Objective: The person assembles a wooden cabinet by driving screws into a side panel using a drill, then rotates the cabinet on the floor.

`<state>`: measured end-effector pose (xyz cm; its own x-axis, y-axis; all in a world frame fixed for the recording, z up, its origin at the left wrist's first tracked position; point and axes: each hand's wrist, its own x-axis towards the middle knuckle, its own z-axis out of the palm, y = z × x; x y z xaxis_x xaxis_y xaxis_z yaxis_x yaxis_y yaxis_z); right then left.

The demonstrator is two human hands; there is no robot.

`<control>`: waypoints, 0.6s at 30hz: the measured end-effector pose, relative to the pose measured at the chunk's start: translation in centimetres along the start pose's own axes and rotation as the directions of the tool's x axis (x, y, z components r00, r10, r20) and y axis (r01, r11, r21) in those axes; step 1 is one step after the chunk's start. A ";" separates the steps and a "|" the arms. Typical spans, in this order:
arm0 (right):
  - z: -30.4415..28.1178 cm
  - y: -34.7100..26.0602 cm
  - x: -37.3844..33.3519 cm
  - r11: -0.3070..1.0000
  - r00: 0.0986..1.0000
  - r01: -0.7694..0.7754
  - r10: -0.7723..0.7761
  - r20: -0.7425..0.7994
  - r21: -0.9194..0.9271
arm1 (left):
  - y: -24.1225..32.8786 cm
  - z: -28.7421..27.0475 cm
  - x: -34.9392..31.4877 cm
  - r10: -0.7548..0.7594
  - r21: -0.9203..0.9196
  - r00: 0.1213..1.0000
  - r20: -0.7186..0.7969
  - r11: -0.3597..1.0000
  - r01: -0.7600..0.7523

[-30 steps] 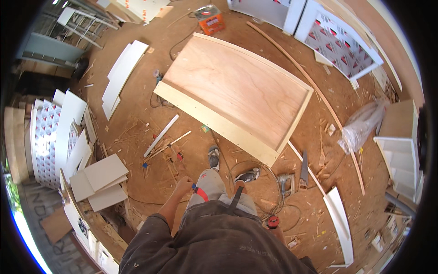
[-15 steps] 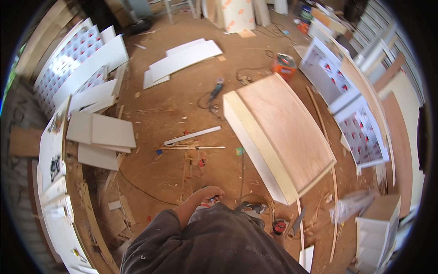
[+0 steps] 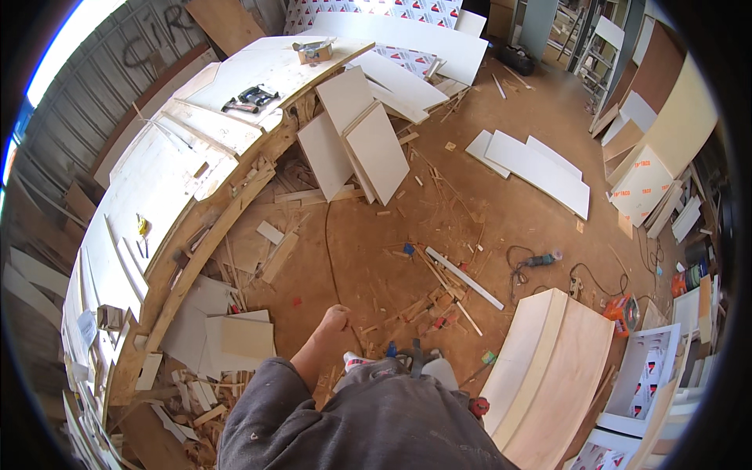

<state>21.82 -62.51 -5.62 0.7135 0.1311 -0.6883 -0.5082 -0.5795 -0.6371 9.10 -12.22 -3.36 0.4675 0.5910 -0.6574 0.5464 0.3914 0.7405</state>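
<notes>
One hand in view, fingers clenched, empty | red-and-white patterned panels at far wall; orange box right

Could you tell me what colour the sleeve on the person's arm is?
Dark grey sleeve, head view.

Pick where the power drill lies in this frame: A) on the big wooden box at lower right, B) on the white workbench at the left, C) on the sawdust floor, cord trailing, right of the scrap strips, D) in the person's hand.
C: the drill lies on the floor, its cord looping beside it, away from the hand.
</notes>
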 end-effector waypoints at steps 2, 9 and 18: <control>0.2 -2.8 1.0 0.999 0.999 0.022 -0.021 0.040 -0.036 | -1.4 -1.9 -0.5 -0.027 -0.123 0.999 -0.027 0.992 0.023; 0.8 -10.0 8.3 0.990 0.988 0.043 -0.022 0.156 -0.134 | -1.7 -0.7 0.9 -0.284 -0.254 0.958 -0.049 0.931 0.263; 1.3 -22.4 23.3 0.961 0.964 0.061 0.014 0.265 -0.271 | 8.4 2.0 12.1 -0.217 -0.266 0.972 -0.091 0.946 0.187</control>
<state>49.18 -45.43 -7.86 0.5527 0.3316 -0.7646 -0.3141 -0.7669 -0.5597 20.74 -3.24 -5.37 0.2722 0.5536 -0.7870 0.4195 0.6678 0.6148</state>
